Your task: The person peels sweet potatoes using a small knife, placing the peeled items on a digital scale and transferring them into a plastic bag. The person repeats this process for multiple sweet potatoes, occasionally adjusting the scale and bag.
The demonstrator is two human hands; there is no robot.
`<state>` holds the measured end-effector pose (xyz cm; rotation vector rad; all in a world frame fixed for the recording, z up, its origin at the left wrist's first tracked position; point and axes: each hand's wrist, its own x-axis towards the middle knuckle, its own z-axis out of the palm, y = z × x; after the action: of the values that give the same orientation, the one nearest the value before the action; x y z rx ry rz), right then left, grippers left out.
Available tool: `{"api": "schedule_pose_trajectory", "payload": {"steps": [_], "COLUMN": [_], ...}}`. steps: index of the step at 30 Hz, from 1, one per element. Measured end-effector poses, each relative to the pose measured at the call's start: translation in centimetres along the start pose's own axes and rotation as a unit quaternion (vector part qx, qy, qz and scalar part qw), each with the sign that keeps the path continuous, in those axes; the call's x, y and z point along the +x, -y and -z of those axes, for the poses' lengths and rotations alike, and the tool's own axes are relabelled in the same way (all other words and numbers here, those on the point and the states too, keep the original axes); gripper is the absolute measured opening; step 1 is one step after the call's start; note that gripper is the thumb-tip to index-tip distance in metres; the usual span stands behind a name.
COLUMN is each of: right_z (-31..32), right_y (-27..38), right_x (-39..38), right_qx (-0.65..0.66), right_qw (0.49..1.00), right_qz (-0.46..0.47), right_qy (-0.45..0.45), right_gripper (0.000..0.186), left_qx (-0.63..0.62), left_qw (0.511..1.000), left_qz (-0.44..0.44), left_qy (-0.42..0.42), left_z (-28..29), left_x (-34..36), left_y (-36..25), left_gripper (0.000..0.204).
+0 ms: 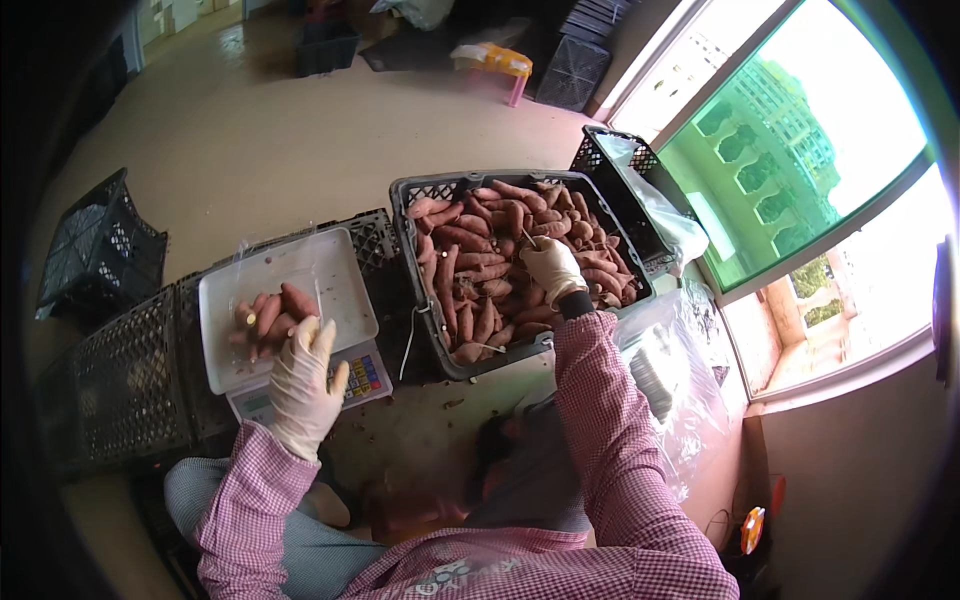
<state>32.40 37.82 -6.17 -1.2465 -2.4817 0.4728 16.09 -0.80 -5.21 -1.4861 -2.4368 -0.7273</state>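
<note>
My left hand (306,388), in a white glove, is at the near edge of a white tray (222,352) on a digital scale (362,374). Its fingers are stretched out, with the thumb apart. Several reddish sweet potatoes (268,316) lie in a small heap in the tray, just beyond the fingertips. To the right, a black plastic crate (402,200) is heaped with sweet potatoes (482,262). Over that heap is my right hand (552,268), also gloved, its fingers closed. A thin, pale, pointed piece shows at its fingertips; what it belongs to is hidden.
Upturned black crates (130,375) support the scale. Another crate (100,245) stands at the far left. A bag-lined crate (625,160) and clear plastic bags (672,375) are by the window (800,130) on the right. A small stool (497,62) stands at the back.
</note>
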Motion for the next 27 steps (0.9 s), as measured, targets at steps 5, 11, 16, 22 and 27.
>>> {"api": "schedule_pose_trajectory", "payload": {"steps": [5, 11, 16, 22, 27], "right_z": [-3.0, -6.2, -7.1, -5.6, -0.9], "right_y": [0.7, 4.9, 8.6, 7.4, 5.2], "right_x": [4.2, 6.7, 5.8, 6.3, 4.3], "right_qx": [0.057, 0.069, 0.021, 0.032, -0.025], "right_qw": [0.997, 0.989, 0.991, 0.995, 0.999], "right_qz": [-0.019, -0.04, -0.025, 0.007, 0.002], "right_qy": [-0.048, -0.121, -0.128, -0.098, -0.03], "right_gripper": [0.034, 0.03, 0.02, 0.022, 0.028], "left_qx": [-0.072, -0.103, -0.119, -0.125, -0.137], "left_qw": [0.991, 0.979, 0.977, 0.975, 0.974], "left_qz": [-0.107, -0.137, -0.141, -0.138, -0.145], "left_qy": [0.045, 0.108, 0.104, 0.121, 0.109], "left_z": [0.0, -1.4, -1.2, -1.4, -0.9], "left_x": [-0.4, 1.3, 1.3, 1.9, 2.4], "left_y": [-2.9, -3.6, -3.0, -2.3, -2.5], "left_gripper": [0.054, 0.04, 0.038, 0.035, 0.035]}}
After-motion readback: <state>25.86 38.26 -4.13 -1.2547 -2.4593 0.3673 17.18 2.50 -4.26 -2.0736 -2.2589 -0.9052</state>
